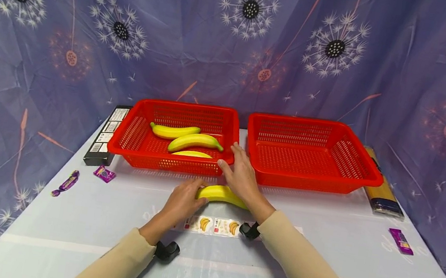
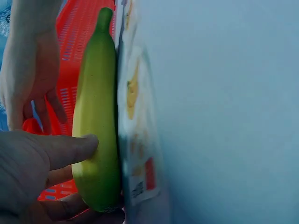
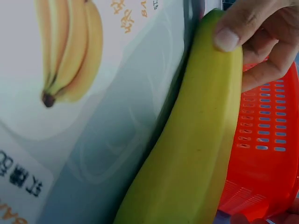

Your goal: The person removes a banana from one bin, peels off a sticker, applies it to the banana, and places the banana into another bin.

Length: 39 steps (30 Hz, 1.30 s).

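Note:
A yellow banana with greenish ends lies on the table in front of the baskets. My left hand grips its left end, the thumb on its side and the other fingers curled around behind. My right hand is over the banana's far side, fingers extended toward the near right corner of the left red basket; whether they touch the rim I cannot tell. Inside that basket lie three bananas. In the right wrist view the banana spans the middle, and the left hand pinches its top end.
A second red basket stands at the right. Banana-picture cards lie in a row before the hands. A black box is at the left, a yellow-brown package at the right. Purple wrapped candies lie on both sides.

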Each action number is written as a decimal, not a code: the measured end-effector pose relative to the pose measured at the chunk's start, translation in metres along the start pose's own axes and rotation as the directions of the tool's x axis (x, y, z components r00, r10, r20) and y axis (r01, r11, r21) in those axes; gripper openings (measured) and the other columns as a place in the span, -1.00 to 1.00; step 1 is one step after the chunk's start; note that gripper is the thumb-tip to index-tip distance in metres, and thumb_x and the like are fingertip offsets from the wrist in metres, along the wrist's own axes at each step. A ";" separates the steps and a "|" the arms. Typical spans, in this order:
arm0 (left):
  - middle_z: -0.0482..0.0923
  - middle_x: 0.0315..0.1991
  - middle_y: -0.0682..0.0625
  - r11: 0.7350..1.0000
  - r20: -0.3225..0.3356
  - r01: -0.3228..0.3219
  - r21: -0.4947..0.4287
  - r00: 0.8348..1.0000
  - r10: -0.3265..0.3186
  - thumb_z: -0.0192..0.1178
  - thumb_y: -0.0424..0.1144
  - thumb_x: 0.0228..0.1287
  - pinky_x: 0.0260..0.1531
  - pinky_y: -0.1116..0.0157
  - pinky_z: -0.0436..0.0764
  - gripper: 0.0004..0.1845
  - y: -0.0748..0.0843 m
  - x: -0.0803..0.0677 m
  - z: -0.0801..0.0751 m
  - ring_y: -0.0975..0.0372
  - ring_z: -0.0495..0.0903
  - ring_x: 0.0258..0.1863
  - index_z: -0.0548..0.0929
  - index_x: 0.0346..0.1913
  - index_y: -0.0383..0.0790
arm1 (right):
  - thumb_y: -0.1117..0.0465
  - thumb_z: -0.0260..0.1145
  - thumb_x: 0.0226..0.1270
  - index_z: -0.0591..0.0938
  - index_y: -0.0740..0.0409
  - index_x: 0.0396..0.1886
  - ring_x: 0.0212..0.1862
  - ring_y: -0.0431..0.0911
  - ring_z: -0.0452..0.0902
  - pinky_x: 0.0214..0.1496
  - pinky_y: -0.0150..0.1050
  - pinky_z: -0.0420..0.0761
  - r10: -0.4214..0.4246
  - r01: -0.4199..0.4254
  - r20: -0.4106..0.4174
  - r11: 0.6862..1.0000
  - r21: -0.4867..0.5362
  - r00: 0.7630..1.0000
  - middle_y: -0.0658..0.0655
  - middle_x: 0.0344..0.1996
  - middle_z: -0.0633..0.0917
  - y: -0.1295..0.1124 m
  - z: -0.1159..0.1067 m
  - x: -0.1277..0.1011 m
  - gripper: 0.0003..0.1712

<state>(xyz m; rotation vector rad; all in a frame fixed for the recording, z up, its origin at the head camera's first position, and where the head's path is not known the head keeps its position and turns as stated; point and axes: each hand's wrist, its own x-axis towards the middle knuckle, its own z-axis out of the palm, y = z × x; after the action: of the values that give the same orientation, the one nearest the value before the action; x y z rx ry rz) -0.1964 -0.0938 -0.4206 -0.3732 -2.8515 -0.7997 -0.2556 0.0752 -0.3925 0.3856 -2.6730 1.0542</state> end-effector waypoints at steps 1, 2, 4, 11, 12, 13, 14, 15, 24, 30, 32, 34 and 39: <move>0.64 -0.20 -0.06 1.000 -0.003 -0.007 0.006 1.000 0.007 0.39 -0.26 0.02 -0.13 0.09 0.54 -0.64 0.000 0.000 0.001 0.11 0.56 -0.21 0.57 -0.09 -0.18 | -0.09 0.16 0.34 0.22 0.20 0.40 0.46 0.05 0.11 0.42 0.05 0.19 0.000 0.000 0.000 1.000 0.004 1.000 0.09 0.47 0.16 0.000 0.000 0.000 -0.24; 0.64 -0.20 -0.06 1.000 0.000 -0.005 0.007 1.000 0.005 0.39 -0.25 0.02 -0.12 0.08 0.54 -0.63 0.000 0.001 0.001 0.11 0.56 -0.20 0.56 -0.08 -0.18 | -0.09 0.16 0.34 0.22 0.20 0.40 0.46 0.05 0.11 0.43 0.06 0.18 0.000 0.000 0.001 1.000 0.006 1.000 0.09 0.47 0.16 -0.001 0.000 0.001 -0.24; 0.63 -0.17 -0.07 1.000 0.009 0.000 0.011 1.000 0.000 0.38 -0.24 0.03 -0.09 0.07 0.54 -0.62 0.000 0.001 0.001 0.09 0.56 -0.17 0.55 -0.06 -0.17 | -0.09 0.16 0.34 0.21 0.19 0.41 0.47 0.05 0.09 0.43 0.06 0.17 0.007 -0.007 0.007 1.000 0.010 1.000 0.09 0.48 0.15 -0.001 0.000 0.001 -0.24; 0.56 -0.05 -0.09 0.997 -0.038 -0.061 0.042 0.997 0.063 0.40 -0.14 0.01 0.05 0.08 0.48 -0.49 0.004 -0.004 -0.002 0.05 0.49 -0.02 0.53 0.06 -0.15 | -0.17 0.08 0.37 0.09 0.13 0.47 0.46 0.11 0.11 0.37 0.17 0.22 -0.006 0.004 0.062 0.999 0.033 0.998 0.06 0.51 0.02 0.001 -0.010 -0.013 -0.17; 0.56 -0.06 -0.08 0.995 -0.060 -0.086 0.050 0.994 0.089 0.40 -0.14 0.01 0.05 0.09 0.47 -0.50 0.005 -0.005 -0.003 0.06 0.47 -0.02 0.54 0.05 -0.16 | -0.18 0.08 0.37 0.09 0.11 0.47 0.44 0.11 0.14 0.35 0.19 0.24 -0.014 0.011 0.071 0.999 0.038 0.997 0.05 0.51 0.02 0.002 -0.014 -0.017 -0.17; 0.55 -0.07 -0.08 0.992 -0.083 -0.115 0.057 0.989 0.120 0.40 -0.15 0.01 0.04 0.10 0.47 -0.51 0.006 -0.006 -0.003 0.06 0.47 -0.03 0.55 0.04 -0.17 | -0.18 0.08 0.36 0.09 0.09 0.47 0.43 0.11 0.18 0.33 0.21 0.25 -0.021 0.017 0.080 0.999 0.043 0.997 0.04 0.51 0.04 0.003 -0.018 -0.022 -0.18; 0.55 -0.09 -0.07 0.988 -0.102 -0.141 0.063 0.984 0.147 0.40 -0.16 0.01 0.02 0.11 0.46 -0.52 0.008 -0.007 -0.003 0.06 0.46 -0.05 0.56 0.02 -0.17 | -0.17 0.09 0.36 0.10 0.06 0.47 0.41 0.11 0.23 0.31 0.21 0.28 -0.030 0.026 0.087 0.999 0.042 0.996 0.04 0.50 0.08 0.004 -0.022 -0.028 -0.19; 0.55 -0.10 -0.06 0.983 -0.118 -0.170 0.074 0.977 0.178 0.40 -0.16 0.01 0.00 0.12 0.46 -0.54 0.010 -0.008 -0.003 0.07 0.46 -0.07 0.57 0.01 -0.17 | -0.16 0.11 0.35 0.12 0.05 0.46 0.39 0.10 0.26 0.30 0.20 0.30 -0.044 0.040 0.088 0.998 0.042 0.995 0.05 0.48 0.13 0.006 -0.026 -0.033 -0.20; 0.56 -0.18 0.02 0.908 -0.018 -0.414 0.068 0.909 0.416 0.33 -0.17 0.07 -0.10 0.23 0.43 -0.68 0.048 -0.020 0.012 0.16 0.44 -0.16 0.64 -0.07 -0.10 | 0.10 0.33 0.20 0.44 0.14 0.23 0.15 0.10 0.43 0.19 0.15 0.40 -0.202 0.202 0.016 0.973 -0.115 0.979 0.18 0.11 0.55 0.048 -0.071 -0.093 -0.40; 0.55 -0.18 0.10 0.866 0.127 -0.492 0.091 0.868 0.480 0.26 -0.14 0.15 -0.10 0.37 0.42 -0.71 0.077 -0.018 0.033 0.25 0.41 -0.16 0.66 -0.03 0.00 | 0.16 0.44 0.05 0.59 0.10 0.03 -0.07 -0.07 0.42 -0.04 -0.10 0.44 -0.257 0.255 0.023 0.938 -0.235 0.966 0.07 -0.12 0.63 0.087 -0.097 -0.125 -0.52; 0.54 -0.19 0.12 0.852 0.157 -0.514 0.103 0.854 0.496 0.24 -0.14 0.17 -0.13 0.41 0.42 -0.71 0.084 -0.017 0.040 0.27 0.41 -0.17 0.66 -0.02 0.00 | 0.18 0.46 0.00 0.63 0.09 -0.04 -0.14 -0.14 0.38 -0.16 -0.18 0.43 -0.283 0.283 0.038 0.921 -0.267 0.958 0.03 -0.18 0.63 0.097 -0.104 -0.133 -0.55; 0.54 -0.20 0.13 0.841 0.178 -0.529 0.110 0.843 0.507 0.24 -0.14 0.18 -0.17 0.46 0.40 -0.72 0.089 -0.016 0.046 0.29 0.40 -0.19 0.67 -0.03 0.01 | 0.18 0.49 -0.04 0.65 0.08 -0.08 -0.16 -0.19 0.36 -0.18 -0.22 0.42 -0.295 0.300 0.062 0.910 -0.285 0.954 0.00 -0.22 0.63 0.104 -0.109 -0.140 -0.56; 0.53 -0.25 0.14 0.824 0.195 -0.552 0.125 0.828 0.525 0.24 -0.15 0.18 -0.29 0.52 0.36 -0.75 0.099 -0.013 0.055 0.31 0.40 -0.25 0.69 -0.06 0.02 | 0.16 0.53 -0.12 0.66 0.05 -0.10 -0.18 -0.28 0.32 -0.19 -0.25 0.44 -0.271 0.294 0.117 0.899 -0.324 0.956 -0.09 -0.28 0.58 0.115 -0.116 -0.149 -0.52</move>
<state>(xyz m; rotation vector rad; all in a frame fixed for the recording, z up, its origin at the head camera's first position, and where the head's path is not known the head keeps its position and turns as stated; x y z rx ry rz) -0.1607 0.0146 -0.4212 -1.1947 -2.6812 -0.4121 -0.1396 0.2595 -0.4299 0.7227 -2.6789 0.4927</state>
